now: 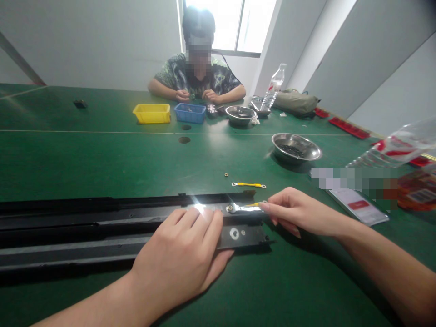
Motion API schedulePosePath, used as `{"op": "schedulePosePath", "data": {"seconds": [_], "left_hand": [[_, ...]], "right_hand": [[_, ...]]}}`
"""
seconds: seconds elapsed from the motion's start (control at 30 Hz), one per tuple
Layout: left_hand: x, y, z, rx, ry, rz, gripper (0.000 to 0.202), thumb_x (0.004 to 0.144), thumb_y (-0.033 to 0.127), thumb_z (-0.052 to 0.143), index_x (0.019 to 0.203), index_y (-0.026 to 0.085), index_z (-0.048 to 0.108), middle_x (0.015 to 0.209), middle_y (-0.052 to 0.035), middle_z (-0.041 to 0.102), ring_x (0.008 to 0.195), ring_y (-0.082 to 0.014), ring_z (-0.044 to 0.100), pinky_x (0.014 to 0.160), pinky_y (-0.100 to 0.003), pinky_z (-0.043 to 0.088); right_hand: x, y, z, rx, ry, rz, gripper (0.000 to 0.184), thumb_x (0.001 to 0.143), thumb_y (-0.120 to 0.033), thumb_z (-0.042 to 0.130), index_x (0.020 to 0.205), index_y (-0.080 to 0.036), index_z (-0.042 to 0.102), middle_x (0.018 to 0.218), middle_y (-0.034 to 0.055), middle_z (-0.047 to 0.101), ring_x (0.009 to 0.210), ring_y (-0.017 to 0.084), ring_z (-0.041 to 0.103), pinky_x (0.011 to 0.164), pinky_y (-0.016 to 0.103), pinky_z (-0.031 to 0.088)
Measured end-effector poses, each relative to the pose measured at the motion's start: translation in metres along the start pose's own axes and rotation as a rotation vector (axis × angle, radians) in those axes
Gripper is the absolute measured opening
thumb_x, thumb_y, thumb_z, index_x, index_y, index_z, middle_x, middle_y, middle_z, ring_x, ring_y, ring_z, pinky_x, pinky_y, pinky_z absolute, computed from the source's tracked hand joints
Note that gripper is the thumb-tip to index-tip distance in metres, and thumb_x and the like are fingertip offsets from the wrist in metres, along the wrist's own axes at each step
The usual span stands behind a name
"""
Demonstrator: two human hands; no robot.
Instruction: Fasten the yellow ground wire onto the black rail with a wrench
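Two long black metal rails [102, 221] lie side by side across the table's left half. My left hand [185, 250] grips their right end, fingers over the top and thumb at the near edge. Between the fingers and thumb of my right hand [294, 211] is a shiny wrench [248, 209]. Its head sits around a small nut [229, 208] on the farther rail. Part of a yellow wire [256, 204] shows behind the wrench. Just beyond the rails lie a short yellow wire with ring terminals [251, 185] and a loose brass-coloured nut [226, 175].
A steel bowl [315, 152] of small dark parts stands ahead right. A phone [363, 206] and a large bottle [402, 145] are near my right arm. Across the green table sits a person [200, 77] behind a yellow bin [151, 114], a blue bin [190, 113] and another bowl [240, 119].
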State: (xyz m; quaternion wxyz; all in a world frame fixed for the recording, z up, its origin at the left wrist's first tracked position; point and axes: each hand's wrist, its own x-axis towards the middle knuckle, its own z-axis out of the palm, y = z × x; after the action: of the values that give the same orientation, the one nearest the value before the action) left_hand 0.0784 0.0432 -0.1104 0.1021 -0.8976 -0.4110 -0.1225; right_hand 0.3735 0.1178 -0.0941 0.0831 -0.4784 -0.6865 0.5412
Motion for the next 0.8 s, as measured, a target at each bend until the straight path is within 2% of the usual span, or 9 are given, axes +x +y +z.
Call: {"op": "schedulePosePath", "data": {"seconds": [0.67,0.73,0.8], "left_hand": [[-0.0014,-0.0010,0.0021,0.016,0.023,0.004,0.051,0.100,0.051,0.047,0.132,0.014,0.060,0.116,-0.0122,0.068,0.098,-0.0302,0.062,0.082,-0.046,0.048],[-0.0014,-0.0007,0.0018,0.018,0.025,0.004,0.050,0.100,0.051,0.047,0.132,0.014,0.061,0.116,-0.0125,0.068,0.098,-0.0302,0.062,0.082,-0.047,0.048],[-0.0014,-0.0005,0.0013,0.018,0.014,0.003,0.050,0.100,0.050,0.047,0.132,0.014,0.061,0.116,-0.0128,0.068,0.099,-0.0303,0.062,0.082,-0.046,0.049]], "right_hand": [[-0.0050,0.0004,-0.0053,0.046,-0.032,0.021,0.051,0.096,-0.055,0.062,0.063,-0.017,0.055,0.048,-0.0023,0.052,0.041,0.010,0.048,0.043,0.022,0.031],[-0.0037,0.0012,-0.0045,0.061,0.013,0.031,0.052,0.096,-0.058,0.062,0.063,-0.018,0.054,0.047,-0.0030,0.050,0.040,0.011,0.050,0.042,0.023,0.032],[-0.0020,0.0024,-0.0035,0.064,0.135,0.009,0.048,0.094,-0.058,0.063,0.067,-0.019,0.056,0.046,-0.0038,0.050,0.041,0.012,0.051,0.044,0.024,0.035]]}}
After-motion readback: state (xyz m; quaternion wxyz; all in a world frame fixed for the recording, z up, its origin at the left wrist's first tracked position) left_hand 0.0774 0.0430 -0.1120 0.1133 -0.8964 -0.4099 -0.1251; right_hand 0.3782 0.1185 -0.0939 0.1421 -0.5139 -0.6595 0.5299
